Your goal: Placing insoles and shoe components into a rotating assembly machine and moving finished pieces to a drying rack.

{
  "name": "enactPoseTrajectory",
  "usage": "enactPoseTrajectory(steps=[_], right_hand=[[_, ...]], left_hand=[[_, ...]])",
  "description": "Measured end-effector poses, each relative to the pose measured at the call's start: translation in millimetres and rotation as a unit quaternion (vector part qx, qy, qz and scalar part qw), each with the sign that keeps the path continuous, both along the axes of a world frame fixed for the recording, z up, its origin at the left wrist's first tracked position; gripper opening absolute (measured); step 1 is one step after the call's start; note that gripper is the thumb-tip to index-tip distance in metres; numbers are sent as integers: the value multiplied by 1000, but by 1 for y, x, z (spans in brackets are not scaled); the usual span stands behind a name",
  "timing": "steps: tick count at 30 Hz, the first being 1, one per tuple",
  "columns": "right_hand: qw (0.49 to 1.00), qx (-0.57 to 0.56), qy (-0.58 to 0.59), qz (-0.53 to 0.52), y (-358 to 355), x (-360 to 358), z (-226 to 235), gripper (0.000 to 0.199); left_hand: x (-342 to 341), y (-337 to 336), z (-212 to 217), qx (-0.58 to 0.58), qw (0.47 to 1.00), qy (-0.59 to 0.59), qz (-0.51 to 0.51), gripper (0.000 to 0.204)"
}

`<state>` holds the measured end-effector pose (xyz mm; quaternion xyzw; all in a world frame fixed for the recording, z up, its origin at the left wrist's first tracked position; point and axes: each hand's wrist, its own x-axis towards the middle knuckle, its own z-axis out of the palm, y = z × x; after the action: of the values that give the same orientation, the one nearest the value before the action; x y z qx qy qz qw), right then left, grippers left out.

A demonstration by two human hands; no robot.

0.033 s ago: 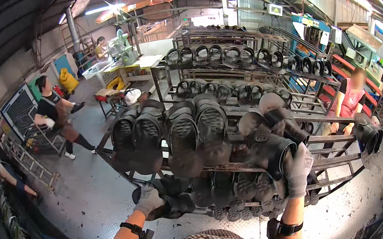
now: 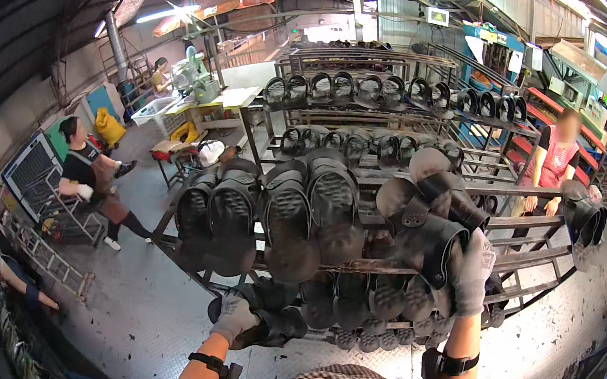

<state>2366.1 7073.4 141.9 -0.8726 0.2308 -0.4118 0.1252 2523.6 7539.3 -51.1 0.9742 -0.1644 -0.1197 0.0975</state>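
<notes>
Black sandals with wide straps fill the rack in front of me. My left hand (image 2: pixel 236 319), in a grey glove, is closed around a pair of black sandals (image 2: pixel 278 326) at the rack's near left, low down. At the right, my gloved right hand (image 2: pixel 472 277) grips the edge of another black sandal (image 2: pixel 430 248) at the upper shelf level. Its fingers are partly hidden behind the sandal. Just beyond it, a further sandal (image 2: pixel 445 189) lies tilted. Larger sandals (image 2: pixel 288 222) stand propped side by side left of my right hand.
The metal rack (image 2: pixel 524 257) has bare bars at right, and one sandal pair (image 2: pixel 582 215) hangs at its far right end. A person in a red apron (image 2: pixel 555 157) stands behind it. Another person (image 2: pixel 87 176) is at left by a metal frame cart (image 2: pixel 42 255).
Both hands stay almost still on their sandals. The person at left has shifted slightly, with the head a little to the right.
</notes>
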Motion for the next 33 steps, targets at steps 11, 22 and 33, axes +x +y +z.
enactPoseTrajectory(steps=[11,22,33], right_hand=[[996,-34,-53,61,10,2,4,28],[997,0,-29,76,15,-1,26,36],[997,23,-6,70,25,-2,34,41]], left_hand=[[22,-2,-10,9,996,31,85,87],[25,-5,-5,-5,994,72,85,90],[24,1,-12,-7,993,60,98,90]])
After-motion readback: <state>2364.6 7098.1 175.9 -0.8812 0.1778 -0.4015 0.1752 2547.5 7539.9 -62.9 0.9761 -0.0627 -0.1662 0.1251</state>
